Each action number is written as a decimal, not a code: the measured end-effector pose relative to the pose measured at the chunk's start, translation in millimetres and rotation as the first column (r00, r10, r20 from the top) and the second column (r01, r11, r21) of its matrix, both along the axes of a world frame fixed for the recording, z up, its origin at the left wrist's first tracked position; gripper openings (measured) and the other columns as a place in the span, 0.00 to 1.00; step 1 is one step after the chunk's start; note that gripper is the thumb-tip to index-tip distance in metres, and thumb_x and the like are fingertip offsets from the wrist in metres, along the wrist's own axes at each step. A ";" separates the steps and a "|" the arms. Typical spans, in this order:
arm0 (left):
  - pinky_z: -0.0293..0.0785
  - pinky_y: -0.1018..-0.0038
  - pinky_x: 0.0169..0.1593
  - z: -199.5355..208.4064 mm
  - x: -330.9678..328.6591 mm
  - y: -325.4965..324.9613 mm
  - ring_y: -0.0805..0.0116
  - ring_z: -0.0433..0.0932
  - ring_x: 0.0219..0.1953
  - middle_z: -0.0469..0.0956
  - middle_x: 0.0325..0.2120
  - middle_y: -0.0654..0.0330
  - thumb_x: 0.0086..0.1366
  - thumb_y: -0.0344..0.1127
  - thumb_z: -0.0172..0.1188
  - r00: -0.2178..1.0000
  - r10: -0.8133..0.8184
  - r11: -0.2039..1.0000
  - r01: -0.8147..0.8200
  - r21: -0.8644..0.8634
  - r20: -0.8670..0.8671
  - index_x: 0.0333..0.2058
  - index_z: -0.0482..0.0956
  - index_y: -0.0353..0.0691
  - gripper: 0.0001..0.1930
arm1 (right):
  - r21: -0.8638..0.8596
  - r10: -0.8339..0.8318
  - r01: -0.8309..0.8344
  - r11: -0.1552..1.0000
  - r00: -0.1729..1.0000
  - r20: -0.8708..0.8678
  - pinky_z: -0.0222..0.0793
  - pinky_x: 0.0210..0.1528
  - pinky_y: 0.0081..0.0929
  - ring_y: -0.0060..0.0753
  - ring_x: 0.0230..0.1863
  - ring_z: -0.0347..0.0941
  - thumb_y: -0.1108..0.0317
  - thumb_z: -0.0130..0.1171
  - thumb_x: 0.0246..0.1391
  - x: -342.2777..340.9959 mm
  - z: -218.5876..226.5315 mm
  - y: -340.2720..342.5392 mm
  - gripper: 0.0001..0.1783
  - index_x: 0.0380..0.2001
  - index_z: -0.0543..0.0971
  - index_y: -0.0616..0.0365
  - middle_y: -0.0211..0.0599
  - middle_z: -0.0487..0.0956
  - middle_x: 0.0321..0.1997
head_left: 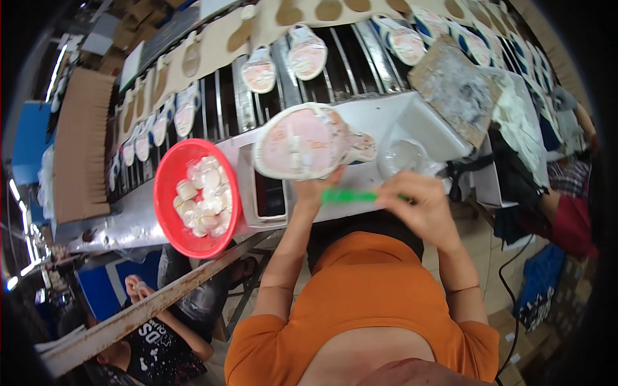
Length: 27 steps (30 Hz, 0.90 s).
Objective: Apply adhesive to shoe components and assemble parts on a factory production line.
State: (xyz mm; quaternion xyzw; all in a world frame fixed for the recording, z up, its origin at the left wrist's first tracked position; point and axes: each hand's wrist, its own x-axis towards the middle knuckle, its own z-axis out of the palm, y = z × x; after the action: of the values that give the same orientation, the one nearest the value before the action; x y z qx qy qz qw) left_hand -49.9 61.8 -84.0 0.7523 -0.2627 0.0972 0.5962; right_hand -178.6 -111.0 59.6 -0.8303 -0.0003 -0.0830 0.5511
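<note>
- Pink and white, a shoe sole (301, 141) is held up over the near edge of the desk (376, 116), its pale inner face turned toward the camera, toe end to the left and narrower heel end to the right.
- The left hand (317, 188) grips the sole from below, fingers clamped on its lower edge just right of the middle.
- The right hand (418, 202) has its fingers closed around a green brush handle (347, 196), which lies roughly level and points left, its tip just beside the left hand and just under the sole.
- A red round basin (168, 193) stands tilted to the left of the sole on the desk's edge, filled with small white pieces (205, 196).
- Between the basin and the left hand sits a grey box-like tray (248, 193) with a dark inside.
- A clear, shallow round container (402, 156) rests on the desk just above the right hand.
- Right of it lies a worn, blotched board (454, 87), tilted.
- Behind the desk runs a conveyor of metal bars (341, 61) carrying more soles (306, 53) and brown insole shapes (329, 9).
- Another person's hands (136, 286) show at lower left, beneath a rusty beam (161, 299); a further person in a red sleeve (570, 225) sits at the right.
</note>
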 end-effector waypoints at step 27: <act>0.77 0.70 0.47 26.8 -10.3 -9.6 0.62 0.80 0.43 0.76 0.47 0.47 0.67 0.61 0.41 0.243 -0.616 0.771 -0.011 -0.637 -0.749 0.57 0.64 0.30 0.36 | 0.518 -0.200 0.443 0.732 0.866 -0.458 0.57 0.19 0.12 0.13 0.18 0.65 0.71 0.59 0.56 -44.5 -66.7 -69.7 0.10 0.39 0.82 0.64 0.33 0.81 0.26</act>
State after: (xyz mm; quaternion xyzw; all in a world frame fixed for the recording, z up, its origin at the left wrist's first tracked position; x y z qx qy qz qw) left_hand -60.2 52.2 -57.2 0.3990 0.0239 -0.4155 0.8171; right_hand -223.2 -180.7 -7.0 -0.5954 0.2769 -0.0157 0.7541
